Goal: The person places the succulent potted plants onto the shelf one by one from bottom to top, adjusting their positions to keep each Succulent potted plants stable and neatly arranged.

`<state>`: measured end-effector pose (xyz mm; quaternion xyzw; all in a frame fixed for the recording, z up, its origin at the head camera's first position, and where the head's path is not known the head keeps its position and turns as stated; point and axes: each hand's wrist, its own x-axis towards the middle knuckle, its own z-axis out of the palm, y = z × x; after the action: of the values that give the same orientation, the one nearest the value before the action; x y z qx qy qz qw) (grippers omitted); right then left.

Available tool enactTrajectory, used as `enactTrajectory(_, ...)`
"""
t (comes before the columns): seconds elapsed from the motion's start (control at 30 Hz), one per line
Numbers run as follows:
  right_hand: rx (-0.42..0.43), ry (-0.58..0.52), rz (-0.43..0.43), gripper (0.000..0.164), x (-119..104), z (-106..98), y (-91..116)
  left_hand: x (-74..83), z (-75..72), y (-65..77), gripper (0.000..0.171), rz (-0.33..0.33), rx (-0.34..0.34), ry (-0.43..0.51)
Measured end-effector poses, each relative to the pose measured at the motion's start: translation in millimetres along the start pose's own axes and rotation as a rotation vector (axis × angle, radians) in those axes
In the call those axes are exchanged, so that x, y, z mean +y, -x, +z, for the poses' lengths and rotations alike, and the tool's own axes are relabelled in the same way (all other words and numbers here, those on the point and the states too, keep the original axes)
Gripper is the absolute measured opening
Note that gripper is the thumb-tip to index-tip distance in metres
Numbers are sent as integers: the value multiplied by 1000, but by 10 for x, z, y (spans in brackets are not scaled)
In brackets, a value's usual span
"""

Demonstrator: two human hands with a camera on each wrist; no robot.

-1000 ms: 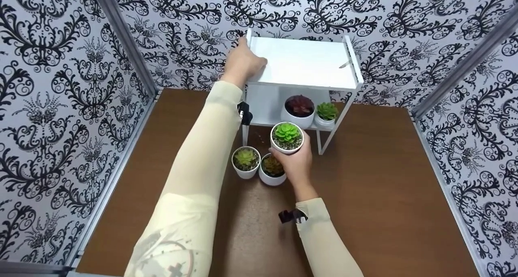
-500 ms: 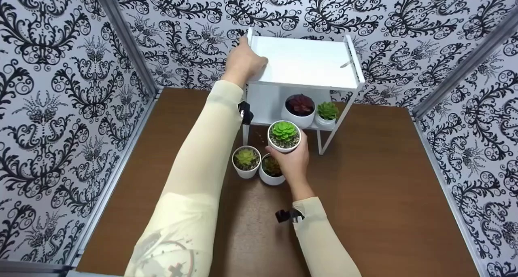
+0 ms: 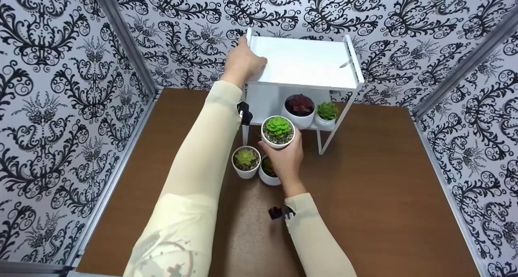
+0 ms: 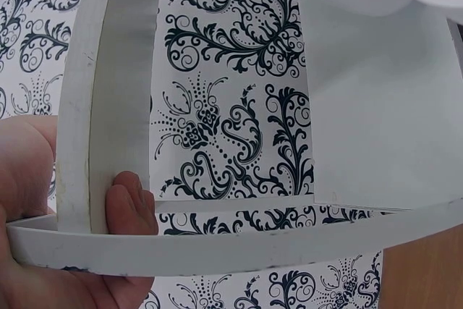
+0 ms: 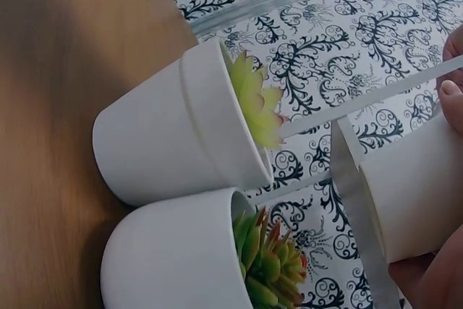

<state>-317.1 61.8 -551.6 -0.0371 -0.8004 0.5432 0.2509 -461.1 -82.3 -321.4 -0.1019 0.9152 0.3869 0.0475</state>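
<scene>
My left hand [image 3: 243, 62] grips the left end of a white two-tier shelf [image 3: 303, 62]; in the left wrist view its fingers [image 4: 130, 208] curl round the frame. My right hand [image 3: 287, 157] holds a white pot with a bright green succulent [image 3: 278, 132] set in gravel, just in front of the lower tier's edge. Below it on the table stand a pot with a yellow-green succulent [image 3: 246, 162] and a rounder pot with a reddish-green succulent [image 5: 275, 258], side by side. The right forearm and hand partly cover the rounder pot in the head view.
On the lower tier [image 3: 261, 103], toward the right, are a larger pot with a dark red succulent [image 3: 299, 107] and a small green potted succulent [image 3: 326, 113]. Patterned walls [image 3: 194, 38] enclose the brown table [image 3: 388, 180] at the back and sides.
My right hand has moved a little left and toward the shelf with the potted succulent, now covering more of the rounder pot. The left hand has stayed on the shelf.
</scene>
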Motion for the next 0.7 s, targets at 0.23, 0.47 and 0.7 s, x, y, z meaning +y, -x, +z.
enactTrajectory(0.23,26,27,12,103,-73,87,-35,-5,-10,5,100,4,-2,1)
enactTrajectory(0.47,46,59,-19,103,-100,116,-37,5,0,-3,102,-2,6,-16)
enactTrajectory(0.7,41,71,-11,104,-103,135,-28,3,-4,-5,102,-14,0,-15)
